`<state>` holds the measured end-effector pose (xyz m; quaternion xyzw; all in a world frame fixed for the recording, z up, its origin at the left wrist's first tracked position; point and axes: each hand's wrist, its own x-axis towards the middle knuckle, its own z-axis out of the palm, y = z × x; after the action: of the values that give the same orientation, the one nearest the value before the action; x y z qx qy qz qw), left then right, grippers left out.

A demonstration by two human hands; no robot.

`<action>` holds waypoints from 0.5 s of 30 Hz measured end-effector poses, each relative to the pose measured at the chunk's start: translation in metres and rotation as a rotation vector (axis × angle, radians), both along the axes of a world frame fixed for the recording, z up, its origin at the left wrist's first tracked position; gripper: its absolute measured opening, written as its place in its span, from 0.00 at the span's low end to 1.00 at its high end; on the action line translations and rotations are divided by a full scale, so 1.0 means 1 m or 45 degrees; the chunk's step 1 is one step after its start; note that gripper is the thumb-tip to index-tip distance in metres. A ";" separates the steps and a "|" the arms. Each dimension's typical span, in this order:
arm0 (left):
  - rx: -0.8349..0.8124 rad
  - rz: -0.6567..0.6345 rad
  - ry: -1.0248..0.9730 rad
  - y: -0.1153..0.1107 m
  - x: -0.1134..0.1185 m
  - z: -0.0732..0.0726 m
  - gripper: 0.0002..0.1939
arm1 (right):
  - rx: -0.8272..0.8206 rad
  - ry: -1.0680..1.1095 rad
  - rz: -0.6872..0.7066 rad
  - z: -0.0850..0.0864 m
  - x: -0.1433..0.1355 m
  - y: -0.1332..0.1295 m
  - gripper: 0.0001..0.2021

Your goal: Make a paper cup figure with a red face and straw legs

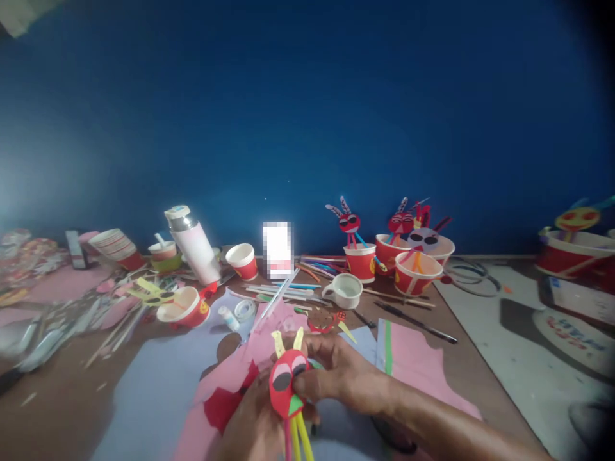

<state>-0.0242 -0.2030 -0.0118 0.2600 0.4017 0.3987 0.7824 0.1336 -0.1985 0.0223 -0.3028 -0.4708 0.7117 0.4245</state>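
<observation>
A red paper face (283, 388) with pink and dark eyes, a green triangle and two pale yellow ear-like strips is held low in the middle of the head view. Pink and yellow strips hang beneath it. My left hand (254, 416) supports the face from the left and behind; its fingers are partly hidden. From the right, my right hand (336, 378) pinches the face, its thumb over the eye on that side. Pink paper (199, 416) and red scraps (221, 406) lie under and beside my hands.
Behind my hands are a white mug (346, 291), a glue bottle (229, 318) and a tape roll (245, 310). A flask (195, 250) and a tipped cup (185, 307) stand left. Red cups with paper figures (360, 262) line the back right. A pen (416, 322) lies nearer.
</observation>
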 end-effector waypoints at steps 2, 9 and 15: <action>-0.022 0.145 0.020 0.002 0.002 0.007 0.13 | -0.006 0.030 -0.066 0.000 0.000 0.003 0.15; -0.028 0.245 -0.021 -0.002 0.007 0.018 0.13 | 0.068 -0.189 -0.329 -0.010 0.004 0.011 0.08; 0.216 0.081 0.303 -0.003 0.004 0.010 0.16 | 0.102 -0.394 -0.384 -0.019 0.005 0.013 0.05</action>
<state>-0.0197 -0.2055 -0.0014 0.3578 0.4643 0.4221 0.6916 0.1385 -0.1859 0.0032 -0.4584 -0.5077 0.5659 0.4603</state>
